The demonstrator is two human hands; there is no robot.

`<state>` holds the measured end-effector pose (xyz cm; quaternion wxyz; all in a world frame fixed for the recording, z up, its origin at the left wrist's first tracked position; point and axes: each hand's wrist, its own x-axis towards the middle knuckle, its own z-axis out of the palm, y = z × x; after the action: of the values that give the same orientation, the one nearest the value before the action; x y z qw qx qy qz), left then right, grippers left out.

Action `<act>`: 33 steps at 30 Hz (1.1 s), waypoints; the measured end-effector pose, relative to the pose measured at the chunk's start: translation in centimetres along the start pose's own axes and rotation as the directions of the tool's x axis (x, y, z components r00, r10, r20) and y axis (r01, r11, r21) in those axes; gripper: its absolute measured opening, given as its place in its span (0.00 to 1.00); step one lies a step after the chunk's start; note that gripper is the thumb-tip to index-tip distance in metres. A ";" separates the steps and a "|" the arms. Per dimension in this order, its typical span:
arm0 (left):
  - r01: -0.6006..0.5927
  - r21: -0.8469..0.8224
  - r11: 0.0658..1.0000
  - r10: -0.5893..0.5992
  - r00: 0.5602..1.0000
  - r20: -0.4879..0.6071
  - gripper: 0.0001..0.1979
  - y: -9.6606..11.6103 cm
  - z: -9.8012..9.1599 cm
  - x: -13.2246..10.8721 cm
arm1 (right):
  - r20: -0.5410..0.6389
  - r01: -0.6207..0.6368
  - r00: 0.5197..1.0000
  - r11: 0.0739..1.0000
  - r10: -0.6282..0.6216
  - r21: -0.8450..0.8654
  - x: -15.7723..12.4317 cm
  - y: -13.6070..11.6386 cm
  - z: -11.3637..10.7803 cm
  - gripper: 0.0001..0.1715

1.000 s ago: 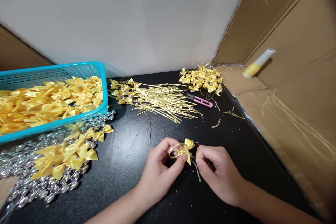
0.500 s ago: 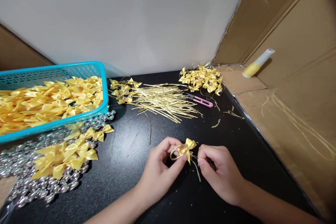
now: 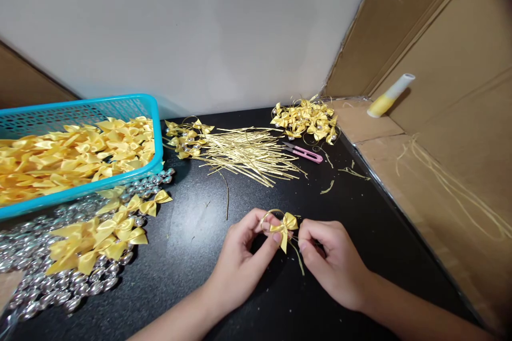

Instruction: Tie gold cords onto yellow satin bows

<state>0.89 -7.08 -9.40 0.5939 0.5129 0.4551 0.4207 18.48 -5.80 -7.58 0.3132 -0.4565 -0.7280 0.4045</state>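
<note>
Between thumb and fingers, my left hand pinches a yellow satin ribbon bow with a gold cord loop rising from it. My right hand is closed just right of the bow, its thumb and forefinger pressed on a thin strand that runs to the bow. A pale gold cord end hangs down between the hands. Beyond them lies a heap of cut gold cords, with pink thread snips at its right side.
At left stands a turquoise basket of yellow bows. In front of it, loose bows lie on silver beads. Finished-looking bow clusters are piled at the back right. A cardboard ledge with a white-yellow tube borders the right.
The bow has turned a little in my left fingers, and its gold loop now stands higher. My right hand keeps its pinch, almost in place.
</note>
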 end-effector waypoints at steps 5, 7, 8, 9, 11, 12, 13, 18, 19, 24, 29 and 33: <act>0.004 -0.016 1.000 -0.004 1.000 -0.005 0.04 -0.2 0.0 0.0 | -0.031 -0.010 0.999 1.000 0.010 -0.008 -0.1 0.0 0.2 0.14; 0.009 -0.025 1.000 -0.009 1.000 -0.004 0.04 -0.2 0.0 0.0 | -0.042 -0.017 0.999 1.000 0.017 -0.007 -0.1 0.1 0.3 0.14; 0.010 -0.030 0.999 -0.010 1.000 -0.003 0.05 -0.2 0.0 0.0 | -0.042 -0.021 0.999 1.000 0.021 -0.003 -0.2 0.1 0.4 0.14; 0.013 -0.036 0.999 -0.013 1.000 -0.003 0.05 -0.2 0.0 0.0 | -0.038 -0.025 0.999 1.000 0.025 0.004 -0.2 0.1 0.4 0.14; 0.016 -0.050 0.999 -0.016 1.000 -0.006 0.05 -0.1 0.0 0.0 | -0.017 -0.027 0.999 0.999 0.027 0.025 -0.3 0.2 0.4 0.14; 0.019 -0.057 0.998 -0.019 1.000 -0.008 0.05 -0.1 0.0 0.0 | -0.003 -0.025 1.000 0.999 0.026 0.039 -0.3 0.3 0.4 0.14; 0.023 -0.065 0.998 -0.023 1.000 -0.009 0.06 -0.1 0.1 0.0 | 0.009 -0.023 1.000 0.998 0.023 0.053 -0.3 0.3 0.4 0.14; 0.047 -0.106 0.993 -0.048 0.999 -0.012 0.07 0.0 0.1 0.2 | 0.048 -0.019 0.999 0.992 0.013 0.125 -0.3 0.6 0.4 0.14; 0.051 -0.113 0.992 -0.053 0.998 -0.016 0.07 0.0 0.1 0.2 | 0.054 -0.023 0.998 0.990 0.015 0.139 -0.3 0.6 0.4 0.14; 0.052 -0.119 0.992 -0.059 0.997 -0.056 0.07 0.3 0.0 0.3 | 0.080 -0.038 0.997 0.983 0.025 0.178 -0.3 0.7 0.6 0.14; 0.058 -0.099 0.993 -0.068 0.993 -0.093 0.06 0.7 0.1 0.4 | 0.080 -0.046 0.996 0.984 0.032 0.172 -0.2 0.7 0.7 0.14; 0.065 -0.088 0.994 -0.076 0.989 -0.127 0.06 0.9 0.2 0.5 | 0.075 -0.065 0.996 0.984 0.054 0.165 -0.2 0.8 0.8 0.14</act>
<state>1.15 -6.52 -8.56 0.5985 0.4425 0.4927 0.4507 18.21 -6.02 -8.63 0.3125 -0.4358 -0.6880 0.4890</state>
